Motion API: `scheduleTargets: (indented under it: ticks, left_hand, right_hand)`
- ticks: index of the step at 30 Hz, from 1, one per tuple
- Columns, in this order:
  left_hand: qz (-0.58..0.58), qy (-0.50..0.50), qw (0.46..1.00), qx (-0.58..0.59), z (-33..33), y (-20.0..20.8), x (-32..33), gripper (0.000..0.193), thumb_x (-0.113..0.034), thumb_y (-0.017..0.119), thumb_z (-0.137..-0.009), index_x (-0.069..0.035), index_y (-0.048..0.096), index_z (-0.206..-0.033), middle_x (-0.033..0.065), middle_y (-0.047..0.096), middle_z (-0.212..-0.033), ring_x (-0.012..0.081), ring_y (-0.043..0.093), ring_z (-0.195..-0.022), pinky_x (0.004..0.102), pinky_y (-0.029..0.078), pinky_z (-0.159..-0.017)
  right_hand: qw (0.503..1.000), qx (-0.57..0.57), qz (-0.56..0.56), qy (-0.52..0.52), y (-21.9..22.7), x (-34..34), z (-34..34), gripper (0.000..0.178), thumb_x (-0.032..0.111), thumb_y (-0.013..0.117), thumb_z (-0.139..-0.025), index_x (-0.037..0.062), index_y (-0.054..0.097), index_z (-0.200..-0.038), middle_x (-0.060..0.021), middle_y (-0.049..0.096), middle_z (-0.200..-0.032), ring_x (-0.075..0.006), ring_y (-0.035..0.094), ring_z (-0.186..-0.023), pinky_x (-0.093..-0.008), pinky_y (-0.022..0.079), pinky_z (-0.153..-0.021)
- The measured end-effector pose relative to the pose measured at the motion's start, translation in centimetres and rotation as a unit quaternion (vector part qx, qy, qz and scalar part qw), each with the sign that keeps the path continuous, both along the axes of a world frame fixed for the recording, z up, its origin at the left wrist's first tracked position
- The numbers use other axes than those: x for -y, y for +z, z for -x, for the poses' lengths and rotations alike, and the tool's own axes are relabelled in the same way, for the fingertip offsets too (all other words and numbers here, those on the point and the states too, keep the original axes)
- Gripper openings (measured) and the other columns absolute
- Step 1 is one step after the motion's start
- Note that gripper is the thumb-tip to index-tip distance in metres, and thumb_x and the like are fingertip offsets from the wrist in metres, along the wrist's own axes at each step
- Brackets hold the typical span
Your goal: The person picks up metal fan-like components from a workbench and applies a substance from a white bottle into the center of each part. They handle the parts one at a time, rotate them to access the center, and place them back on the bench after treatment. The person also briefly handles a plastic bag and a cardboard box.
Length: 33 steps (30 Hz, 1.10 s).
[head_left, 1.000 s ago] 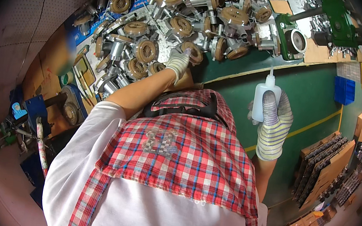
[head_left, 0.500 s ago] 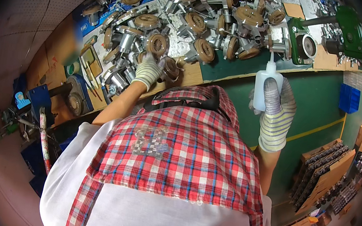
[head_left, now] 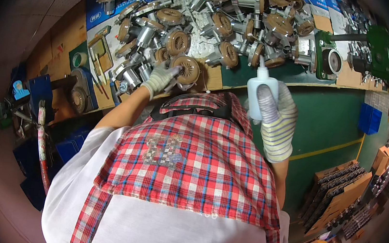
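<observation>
My left hand (head_left: 162, 79), in a striped knit glove, is closed on the edge of a metal part with a brown slotted disc (head_left: 188, 71) at the bench's near edge. Its disc faces up, and a thin wire hangs beside it. My right hand (head_left: 277, 124), gloved the same way, is wrapped round a pale squeeze bottle (head_left: 255, 91). The bottle is upright, its narrow nozzle pointing up, off to the right of the held part and apart from it. Part of the right fingers is hidden behind the bottle.
Many similar brown-disc parts (head_left: 177, 42) lie heaped across the bench. A green clamp-like fixture (head_left: 323, 54) stands at the right. Hand tools lie in a tray (head_left: 100, 54) at the left, near a blue machine (head_left: 78, 95). A blue bin (head_left: 370, 119) and stacked racks (head_left: 336, 195) are farther right.
My right hand has moved left with the bottle, toward the left hand. The part at my left hand has come up with its disc turned upward, and the fingers now grip its edge.
</observation>
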State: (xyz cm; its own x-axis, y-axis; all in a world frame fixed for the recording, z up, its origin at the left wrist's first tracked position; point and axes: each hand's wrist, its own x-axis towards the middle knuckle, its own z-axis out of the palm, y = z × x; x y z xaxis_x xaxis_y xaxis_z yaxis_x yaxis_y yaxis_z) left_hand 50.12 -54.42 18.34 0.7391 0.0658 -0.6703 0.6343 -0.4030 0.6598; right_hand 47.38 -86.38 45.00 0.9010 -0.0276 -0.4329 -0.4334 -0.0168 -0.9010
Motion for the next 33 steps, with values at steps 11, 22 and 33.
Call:
scheduleTargets:
  ticks: [11, 22, 33]
  left_hand:
    - [0.277, 0.228, 0.905, 0.229, 4.3, 18.2, 0.3, 0.052, -0.028, 0.068, -0.094, 0.0, 0.048, -0.134, 0.0104, 0.064, -0.116, 0.0153, 0.066, -0.096, 0.0277, 0.055, -0.082]
    - [0.079, 0.183, 0.909, 0.365, 5.1, 20.1, 0.9, 0.043, -0.025, 0.067, -0.095, 0.002, 0.055, -0.126, 0.0119, 0.065, -0.111, 0.0162, 0.062, -0.098, 0.0309, 0.052, -0.086]
    - [0.11, 0.173, 0.919, 0.338, 4.3, 19.3, -0.7, 0.043, -0.024, 0.072, -0.091, 0.002, 0.056, -0.121, 0.0121, 0.064, -0.108, 0.0164, 0.062, -0.097, 0.031, 0.051, -0.085]
  right_hand:
    - [0.972, 0.095, 0.034, 0.212, -2.2, -6.5, -1.4, 0.04, 0.033, 0.069, -0.093, -0.0004, 0.066, -0.114, -0.0127, 0.073, -0.091, -0.0169, 0.07, -0.081, -0.0305, 0.055, -0.072]
    - [0.937, 0.091, 0.113, 0.317, -1.2, -10.2, -2.2, 0.051, 0.04, 0.068, -0.092, -0.0023, 0.064, -0.119, -0.0191, 0.073, -0.094, -0.0278, 0.073, -0.084, -0.0369, 0.057, -0.072]
    - [0.935, 0.107, 0.141, 0.307, -2.4, -12.2, -2.6, 0.042, 0.036, 0.069, -0.092, 0.0003, 0.066, -0.113, -0.0181, 0.073, -0.091, -0.0283, 0.073, -0.082, -0.0371, 0.057, -0.071]
